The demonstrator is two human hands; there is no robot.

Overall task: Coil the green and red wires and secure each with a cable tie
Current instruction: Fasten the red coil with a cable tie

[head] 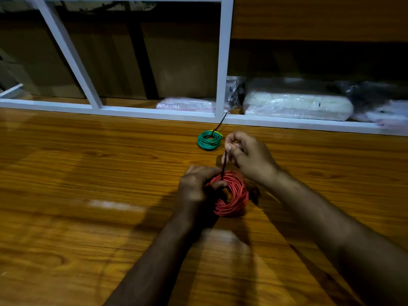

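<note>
Table: a shiny brown wooden table [88,195] holds everything. The hands work low over it, likely so the wire cannot spring loose.

Red coil: the red wire coil [231,195] is nearest, in the middle of the view, lifted a little off the wood or tipped on its edge. I cannot tell which. Its round hole faces up and toward the person.

Left hand: the left hand [196,186] is curled tight on the left side of the red coil, with one finger poking into the hole. It squeezes the loops, most likely so they stay bunched while the tie goes tight.

Black tie: the black cable tie [224,164] stands up from the top of the red coil. It is long and thin and runs almost straight up and away, to the right hand.

Right hand: the right hand [245,155] is closed in a pinch on the free end of the tie. It seems to be pulling that end away from the coil to shut the loop.

Green coil: the green wire coil [209,140] lies flat on the table, just past the right hand. Its own black tie tail [220,123] sticks out up and to the right, so this one looks done.

Shelf: a white shelf frame [224,62] is farthest back, with plastic bags [298,104] inside.
</note>
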